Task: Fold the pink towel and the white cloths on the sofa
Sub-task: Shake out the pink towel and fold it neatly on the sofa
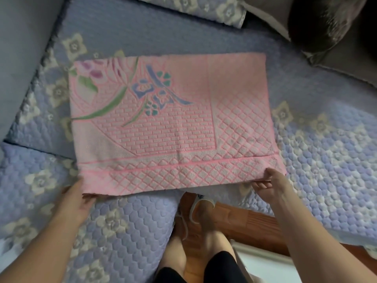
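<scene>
The pink towel (173, 127) lies spread as a flat rectangle on the sofa seat, with a flower pattern at its far left and a lattice band along its near edge. My left hand (78, 198) pinches the near left corner, fingers tucked under the cloth. My right hand (269, 183) pinches the near right corner, thumb on top. The near edge is lifted slightly off the seat. A bit of white cloth (222, 189) shows under the towel's near right edge; no other white cloth is in view.
The sofa wears a quilted lilac cover (326, 152) with cream flowers. A grey-brown cushion (334, 35) sits at the far right and a flowered pillow (204, 9) at the back. My legs and sandalled feet (195, 213) stand on wooden floor at the seat's front edge.
</scene>
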Motion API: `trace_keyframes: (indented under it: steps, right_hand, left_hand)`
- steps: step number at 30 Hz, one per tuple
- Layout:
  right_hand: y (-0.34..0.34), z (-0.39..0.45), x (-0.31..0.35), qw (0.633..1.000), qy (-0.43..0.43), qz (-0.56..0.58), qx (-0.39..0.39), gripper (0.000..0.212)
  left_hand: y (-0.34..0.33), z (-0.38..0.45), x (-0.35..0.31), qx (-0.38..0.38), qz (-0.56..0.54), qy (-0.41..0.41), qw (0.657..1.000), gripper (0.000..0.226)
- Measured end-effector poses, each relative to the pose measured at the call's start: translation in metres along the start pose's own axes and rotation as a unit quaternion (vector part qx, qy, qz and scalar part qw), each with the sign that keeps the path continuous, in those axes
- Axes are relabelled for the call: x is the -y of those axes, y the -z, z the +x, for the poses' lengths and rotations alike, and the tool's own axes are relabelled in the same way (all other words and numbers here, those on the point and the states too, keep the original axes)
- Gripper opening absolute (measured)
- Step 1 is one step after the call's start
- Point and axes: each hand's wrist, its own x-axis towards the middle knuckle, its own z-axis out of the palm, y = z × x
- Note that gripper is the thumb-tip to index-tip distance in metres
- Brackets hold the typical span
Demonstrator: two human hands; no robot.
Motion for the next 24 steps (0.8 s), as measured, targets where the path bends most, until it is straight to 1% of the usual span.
trace_keyframes:
  steps: [1,2,4,5,6,7,8,9,10,11,12,13,14,15,16,17,19,20,21,22,23,24]
  right_hand:
    - [0.0,-0.001,-0.002,1.0,-0.008,-0.008,0.007,0.026]
    - [0.0,-0.004,-0.004,1.0,-0.017,-0.007,0.016,0.028]
    - [0.0,-0.008,-0.008,0.999,-0.015,-0.025,0.027,0.022]
    - [0.001,-0.006,-0.009,0.999,-0.005,-0.039,0.024,0.02]
    - [0.002,-0.005,-0.009,0.999,0.014,-0.043,0.015,0.022]
    - [0.003,-0.004,-0.01,0.998,0.032,-0.049,0.008,0.029]
    - [0.004,-0.004,-0.012,0.998,0.043,-0.054,0.004,0.038]
    - [0.004,-0.007,-0.016,0.997,0.04,-0.059,0.005,0.046]
    - [0.003,-0.014,-0.025,0.998,0.024,-0.063,0.005,0.052]
    - [0.001,-0.021,-0.04,0.998,0.002,-0.065,0.01,0.053]
    - [-0.001,-0.03,-0.058,0.997,-0.026,-0.063,0.03,0.055]
    - [-0.007,-0.04,-0.079,0.994,-0.07,-0.048,0.066,0.06]
    - [-0.014,-0.051,-0.101,0.985,-0.112,-0.027,0.127,0.069]
    - [-0.024,-0.063,-0.12,0.97,-0.139,0.009,0.2,0.08]
    - [-0.034,-0.072,-0.135,0.954,-0.151,0.041,0.256,0.09]
    - [-0.047,-0.081,-0.142,0.94,-0.16,0.075,0.291,0.097]
    - [-0.073,-0.095,-0.144,0.93,-0.155,0.139,0.303,0.102]
    - [-0.086,-0.099,-0.144,0.937,-0.139,0.154,0.282,0.1]
    - [-0.095,-0.099,-0.148,0.95,-0.118,0.162,0.238,0.093]
    - [-0.101,-0.099,-0.153,0.97,-0.101,0.155,0.16,0.085]
    - [-0.094,-0.099,-0.158,0.979,-0.092,0.16,0.081,0.079]
    - [-0.087,-0.1,-0.164,0.98,-0.097,0.169,0.034,0.08]
  left_hand:
    - [-0.001,-0.004,0.002,0.036,0.002,0.02,0.999,0.039]
    - [-0.003,-0.011,0.003,0.055,0.015,0.031,0.998,0.039]
    - [-0.005,-0.021,-0.001,0.061,0.019,0.029,0.998,0.028]
    - [-0.006,-0.03,-0.008,0.073,-0.008,0.03,0.997,0.022]
    - [-0.006,-0.037,-0.017,0.099,-0.059,0.037,0.993,0.029]
    - [-0.006,-0.044,-0.03,0.133,-0.12,0.035,0.983,0.052]
    - [-0.008,-0.05,-0.043,0.163,-0.169,0.032,0.971,0.08]
    - [-0.013,-0.059,-0.056,0.183,-0.202,0.028,0.962,0.098]
    - [-0.018,-0.067,-0.068,0.199,-0.228,0.02,0.953,0.099]
    - [-0.024,-0.075,-0.077,0.209,-0.242,0.018,0.947,0.088]
    - [-0.032,-0.083,-0.086,0.21,-0.246,0.022,0.946,0.071]
    - [-0.041,-0.092,-0.093,0.2,-0.239,0.024,0.95,0.052]
    - [-0.047,-0.098,-0.098,0.183,-0.236,0.029,0.954,0.039]
    - [-0.052,-0.102,-0.103,0.172,-0.234,0.034,0.956,0.035]
    - [-0.055,-0.103,-0.106,0.163,-0.228,0.038,0.959,0.034]
    - [-0.056,-0.102,-0.109,0.152,-0.226,0.041,0.961,0.035]
    - [-0.054,-0.098,-0.112,0.141,-0.213,0.049,0.966,0.038]
    - [-0.052,-0.098,-0.115,0.139,-0.205,0.053,0.967,0.039]
    - [-0.05,-0.098,-0.119,0.136,-0.197,0.055,0.969,0.04]
    - [-0.048,-0.098,-0.122,0.135,-0.197,0.052,0.97,0.039]
    - [-0.055,-0.103,-0.124,0.14,-0.183,0.046,0.972,0.038]
    - [-0.059,-0.109,-0.125,0.137,-0.174,0.038,0.974,0.036]
